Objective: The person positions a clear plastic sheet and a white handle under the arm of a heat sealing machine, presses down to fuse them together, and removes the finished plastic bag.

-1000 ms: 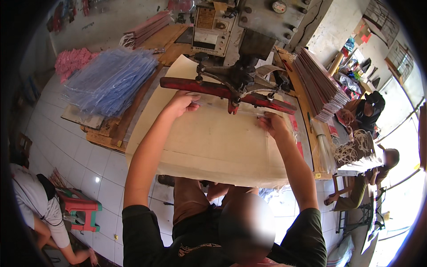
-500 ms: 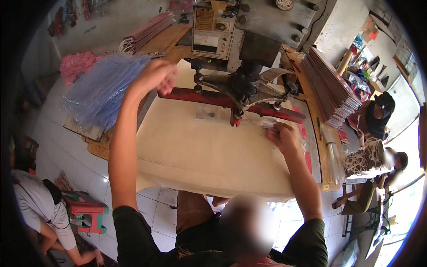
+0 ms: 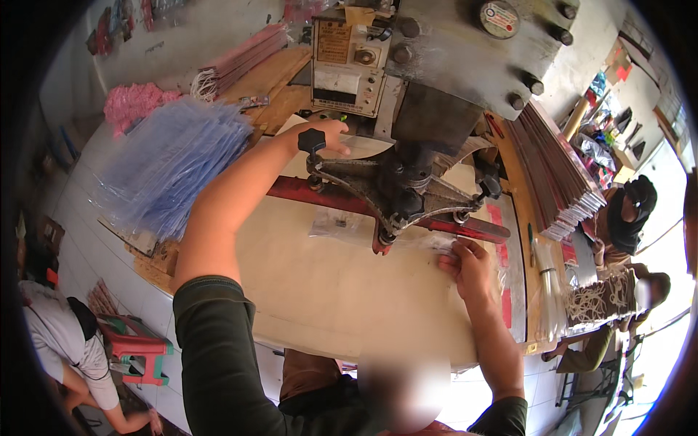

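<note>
A heat press with a long red bar (image 3: pixel 291 188) and a dark metal bracket (image 3: pixel 363 182) stands over a tan sheet (image 3: pixel 327 298). Under and in front of the bar lies a strip of clear plastic (image 3: pixel 338 222). Its right end is pinched by my right hand (image 3: pixel 469 267), fingers bent, just in front of the bar. My left hand (image 3: pixel 327 136) reaches behind the bar, over the left of the bracket, fingers apart. Beside its fingertips lies the edge of another clear plastic sheet (image 3: pixel 371 144); whether they touch it I cannot tell.
Left of the press lies a pile of bluish plastic bags (image 3: pixel 171 163), with pink material (image 3: pixel 134 105) behind it. A control box (image 3: pixel 347 65) stands at the back. Stacked paper bags (image 3: pixel 556 171) and clear bundles (image 3: pixel 550 298) lie right. Other people (image 3: pixel 76 349) work at both sides.
My left hand has moved right and behind the bar, from above its left end. My right hand still pinches the plastic strip. The view has shifted slightly.
</note>
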`<action>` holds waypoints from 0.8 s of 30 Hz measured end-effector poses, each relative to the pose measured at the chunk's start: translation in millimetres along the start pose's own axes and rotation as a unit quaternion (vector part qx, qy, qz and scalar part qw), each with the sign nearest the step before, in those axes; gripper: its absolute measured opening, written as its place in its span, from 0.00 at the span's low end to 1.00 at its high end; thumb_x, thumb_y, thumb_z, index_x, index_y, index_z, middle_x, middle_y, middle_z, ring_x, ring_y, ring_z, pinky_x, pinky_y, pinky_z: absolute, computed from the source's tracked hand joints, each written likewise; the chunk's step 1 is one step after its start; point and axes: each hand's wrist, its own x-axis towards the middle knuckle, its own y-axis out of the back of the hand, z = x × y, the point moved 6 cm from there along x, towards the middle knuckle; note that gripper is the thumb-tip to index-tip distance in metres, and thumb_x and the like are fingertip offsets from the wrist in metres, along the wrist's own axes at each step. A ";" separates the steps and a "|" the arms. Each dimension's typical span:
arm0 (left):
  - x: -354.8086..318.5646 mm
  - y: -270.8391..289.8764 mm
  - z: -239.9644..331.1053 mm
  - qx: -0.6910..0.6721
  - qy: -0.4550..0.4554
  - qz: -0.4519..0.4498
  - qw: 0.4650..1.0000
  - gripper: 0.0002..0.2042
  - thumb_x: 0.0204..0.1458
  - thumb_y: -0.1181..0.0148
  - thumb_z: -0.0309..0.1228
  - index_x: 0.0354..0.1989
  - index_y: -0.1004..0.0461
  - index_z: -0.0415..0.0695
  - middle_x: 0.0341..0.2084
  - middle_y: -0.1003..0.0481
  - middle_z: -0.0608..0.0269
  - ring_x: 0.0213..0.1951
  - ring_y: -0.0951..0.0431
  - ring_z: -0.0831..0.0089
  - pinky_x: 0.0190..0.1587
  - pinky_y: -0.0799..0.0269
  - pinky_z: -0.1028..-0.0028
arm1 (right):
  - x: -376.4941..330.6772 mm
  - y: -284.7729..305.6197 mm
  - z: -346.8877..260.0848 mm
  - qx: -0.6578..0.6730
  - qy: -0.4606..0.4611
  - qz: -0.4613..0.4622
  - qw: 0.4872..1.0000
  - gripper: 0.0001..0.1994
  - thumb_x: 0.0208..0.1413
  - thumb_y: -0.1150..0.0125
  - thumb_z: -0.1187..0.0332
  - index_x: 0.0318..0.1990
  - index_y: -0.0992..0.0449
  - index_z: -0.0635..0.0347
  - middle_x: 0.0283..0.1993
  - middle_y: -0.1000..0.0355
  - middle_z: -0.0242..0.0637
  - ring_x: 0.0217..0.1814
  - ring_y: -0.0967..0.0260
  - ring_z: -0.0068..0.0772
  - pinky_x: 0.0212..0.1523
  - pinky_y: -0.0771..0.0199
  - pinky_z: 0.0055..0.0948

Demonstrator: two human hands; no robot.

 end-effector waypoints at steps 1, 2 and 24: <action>2.9 -2.3 -3.1 -0.021 -0.004 -0.012 1.000 0.38 0.44 0.26 0.40 0.62 0.33 0.34 0.47 0.23 0.48 0.47 0.22 0.61 0.48 0.27 0.64 | 0.1 -1.0 1.6 0.001 -0.003 0.001 1.000 0.12 0.61 0.46 0.76 0.49 0.31 0.74 0.36 0.28 0.41 0.27 0.23 0.34 0.29 0.14 0.31; 4.5 -4.4 -6.3 -0.041 -0.007 -0.023 0.999 0.38 0.42 0.25 0.39 0.62 0.34 0.34 0.47 0.24 0.48 0.46 0.22 0.60 0.47 0.28 0.65 | 0.1 -2.5 3.3 0.001 -0.006 0.002 1.000 0.10 0.61 0.46 0.76 0.48 0.30 0.72 0.35 0.28 0.40 0.26 0.23 0.33 0.29 0.15 0.31; -0.3 89.8 56.9 -0.087 -0.028 0.109 0.990 0.17 0.35 0.25 0.28 0.39 0.17 0.43 0.29 0.19 0.61 0.34 0.21 0.72 0.39 0.27 0.72 | 13.2 11.6 2.8 0.030 -0.036 -0.022 0.999 0.08 0.62 0.41 0.69 0.46 0.25 0.62 0.33 0.29 0.30 0.22 0.29 0.23 0.21 0.22 0.24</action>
